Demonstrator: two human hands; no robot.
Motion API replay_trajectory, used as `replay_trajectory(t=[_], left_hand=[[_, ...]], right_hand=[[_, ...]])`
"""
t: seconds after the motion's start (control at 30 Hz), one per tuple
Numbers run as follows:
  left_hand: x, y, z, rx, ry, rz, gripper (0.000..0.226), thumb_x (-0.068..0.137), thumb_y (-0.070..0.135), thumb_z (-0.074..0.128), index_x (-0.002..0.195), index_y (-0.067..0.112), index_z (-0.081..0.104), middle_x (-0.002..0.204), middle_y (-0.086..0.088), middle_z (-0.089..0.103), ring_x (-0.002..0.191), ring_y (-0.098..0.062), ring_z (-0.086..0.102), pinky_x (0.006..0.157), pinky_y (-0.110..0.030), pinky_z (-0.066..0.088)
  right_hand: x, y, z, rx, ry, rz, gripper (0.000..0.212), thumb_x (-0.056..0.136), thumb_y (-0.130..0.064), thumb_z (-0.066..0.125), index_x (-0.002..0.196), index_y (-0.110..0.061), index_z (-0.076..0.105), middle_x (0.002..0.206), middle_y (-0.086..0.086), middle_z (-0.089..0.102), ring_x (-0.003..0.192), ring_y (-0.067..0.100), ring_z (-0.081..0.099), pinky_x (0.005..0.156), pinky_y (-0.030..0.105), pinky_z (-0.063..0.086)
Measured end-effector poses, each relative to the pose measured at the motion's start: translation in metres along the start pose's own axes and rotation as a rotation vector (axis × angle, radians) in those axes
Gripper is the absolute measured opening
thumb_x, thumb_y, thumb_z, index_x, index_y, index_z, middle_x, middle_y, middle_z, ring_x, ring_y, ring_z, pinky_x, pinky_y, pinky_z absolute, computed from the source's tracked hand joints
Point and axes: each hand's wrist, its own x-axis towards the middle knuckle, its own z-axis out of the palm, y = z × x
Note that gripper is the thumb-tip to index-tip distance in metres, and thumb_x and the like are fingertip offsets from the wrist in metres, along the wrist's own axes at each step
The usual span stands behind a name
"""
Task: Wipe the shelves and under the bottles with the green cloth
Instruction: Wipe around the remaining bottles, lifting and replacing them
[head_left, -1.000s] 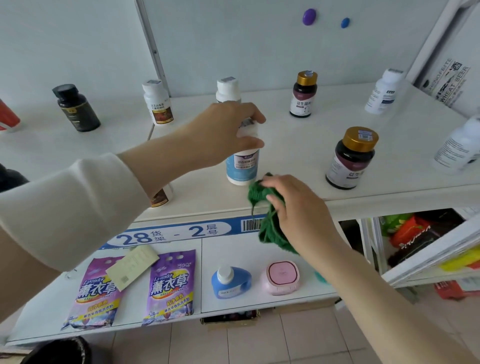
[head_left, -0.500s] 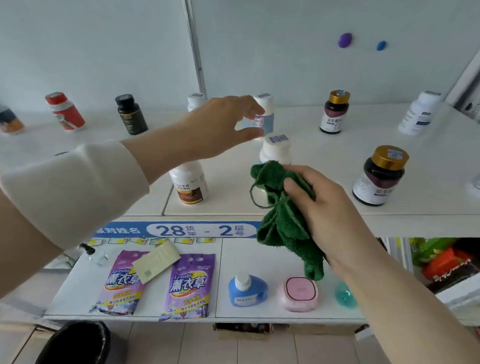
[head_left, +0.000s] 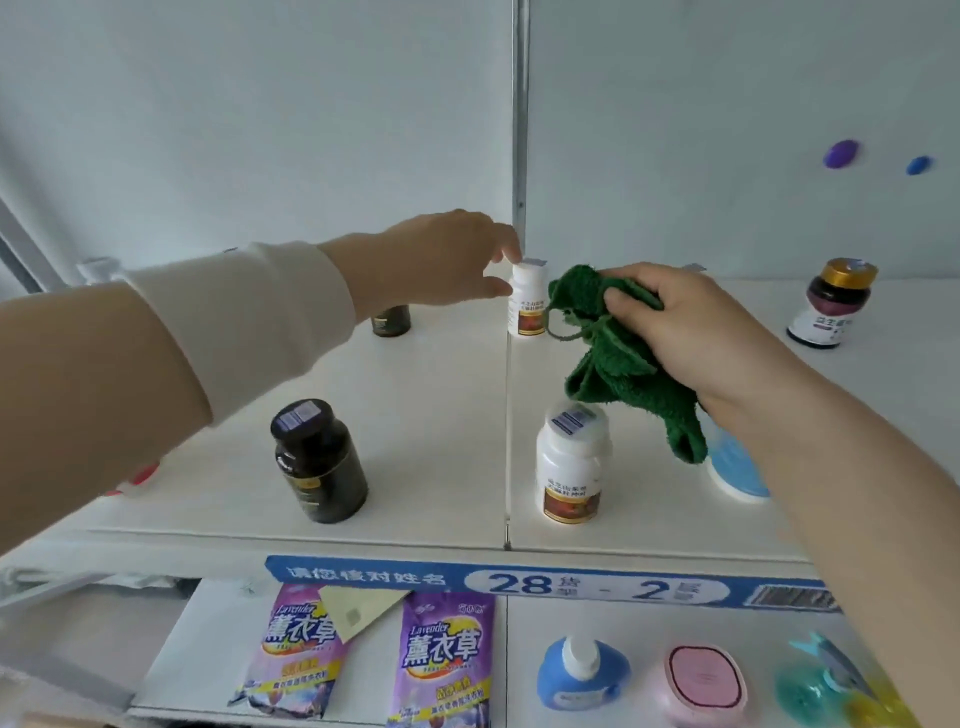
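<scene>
The right hand (head_left: 691, 332) clutches the green cloth (head_left: 618, 364) in a bunch, with its fingers curled tight over the top. The cloth hangs in the air just above and behind the white bottle (head_left: 571, 462). Its lowest fold drops to the right of that bottle's cap and looks clear of the shelf (head_left: 426, 415).

The left hand (head_left: 441, 265) is stretched out well behind the white bottle, at the far bottle (head_left: 529, 301). Its thumb and forefinger are spread apart at the cap and hold nothing. I cannot tell whether they touch it.

The white bottle stands upright with a barcode sticker on its cap and a red-brown label too blurred to read. Left of it stands a black bottle (head_left: 317, 462), also with a sticker on its cap. Just right of it, partly behind the cloth and wrist, is a blue bottle (head_left: 737, 473). Far behind and to the right is a gold-capped jar (head_left: 831, 304) with unreadable print.

Below the white bottle, on the shelf edge, a blue strip (head_left: 519, 579) reads "请您核对姓名", "28" and "2". Lower still lie 2 purple pouches (head_left: 441, 660) marked "Lavender" and "薰衣草".
</scene>
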Motion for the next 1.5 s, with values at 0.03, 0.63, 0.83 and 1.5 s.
replay_trajectory(t=[0.03, 0.63, 0.83, 1.5], left_hand=[[0.009, -0.007, 0.004, 0.02, -0.023, 0.021, 0.043, 0.091, 0.036, 0.049, 0.132, 0.023, 0.043, 0.13, -0.002, 0.051, 0.118, -0.021, 0.049, 0.099, -0.036, 0.038], [0.105, -0.034, 0.054, -0.217, -0.094, 0.223, 0.034, 0.092, 0.025, 0.05, 0.126, 0.027, 0.045, 0.117, -0.004, 0.046, 0.108, -0.027, 0.052, 0.088, -0.038, 0.045], [0.122, -0.053, 0.023, -0.223, 0.065, 0.135, 0.033, 0.092, 0.022, 0.051, 0.125, 0.021, 0.049, 0.129, -0.012, 0.051, 0.114, -0.028, 0.05, 0.083, -0.032, 0.037], [0.1, -0.077, 0.028, -0.133, 0.011, 0.136, 0.033, 0.092, 0.029, 0.05, 0.125, 0.029, 0.047, 0.119, -0.009, 0.049, 0.095, -0.017, 0.037, 0.078, -0.033, 0.032]], right_hand=[[0.013, 0.003, 0.006, -0.058, -0.018, 0.021, 0.024, 0.094, -0.022, 0.045, 0.113, -0.026, 0.06, 0.111, 0.001, 0.063, 0.104, 0.02, 0.059, 0.092, 0.038, 0.049], [0.077, 0.078, 0.065, -0.472, -0.502, -0.166, 0.05, 0.09, -0.011, 0.052, 0.134, -0.033, 0.04, 0.131, -0.034, 0.028, 0.13, -0.016, 0.015, 0.106, 0.003, 0.007], [0.129, 0.086, 0.078, -0.551, -0.253, -0.108, 0.047, 0.093, -0.007, 0.046, 0.137, -0.022, 0.039, 0.148, -0.002, 0.034, 0.14, 0.011, 0.024, 0.111, 0.02, 0.011], [0.068, 0.083, 0.065, -0.698, -0.81, -0.557, 0.049, 0.088, -0.029, 0.02, 0.136, -0.033, 0.026, 0.148, -0.014, 0.016, 0.141, 0.001, 0.003, 0.114, 0.013, -0.002]])
